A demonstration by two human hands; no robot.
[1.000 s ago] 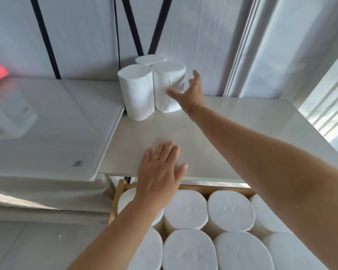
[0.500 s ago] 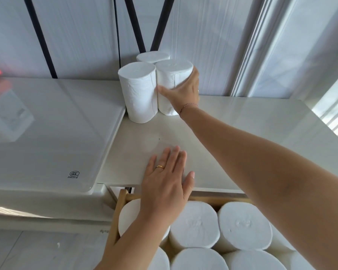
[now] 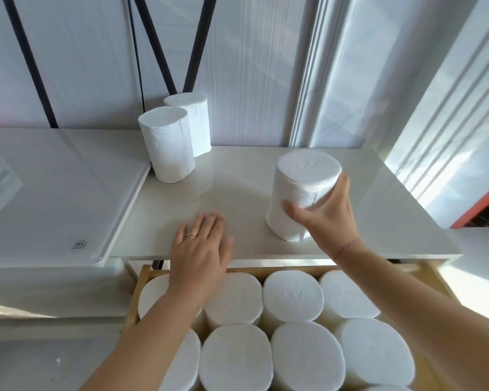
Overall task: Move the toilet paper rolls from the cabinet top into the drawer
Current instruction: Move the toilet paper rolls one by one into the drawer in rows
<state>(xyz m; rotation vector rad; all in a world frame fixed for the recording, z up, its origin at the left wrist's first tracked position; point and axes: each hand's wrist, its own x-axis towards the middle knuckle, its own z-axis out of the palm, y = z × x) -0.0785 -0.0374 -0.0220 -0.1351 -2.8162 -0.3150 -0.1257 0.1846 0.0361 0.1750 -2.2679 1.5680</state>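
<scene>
My right hand [image 3: 326, 218] grips a white toilet paper roll [image 3: 302, 187], held upright and slightly tilted over the front right of the cabinet top [image 3: 237, 179]. Two more rolls stand at the back left: one in front [image 3: 167, 148] and one behind it [image 3: 194, 119]. My left hand [image 3: 201, 255] lies flat, fingers apart, on the cabinet's front edge. Below, the open wooden drawer [image 3: 141, 280] holds several upright rolls [image 3: 291, 294] packed side by side.
A glossy white surface [image 3: 54, 193] adjoins the cabinet on the left at about the same height. A panelled wall with black rods [image 3: 153, 43] rises behind. Bright window panels [image 3: 449, 122] stand on the right.
My right hand closed on the right-hand roll at the back, lifted it away from the other two and carried it forward and right. My left hand stayed on the cabinet edge.
</scene>
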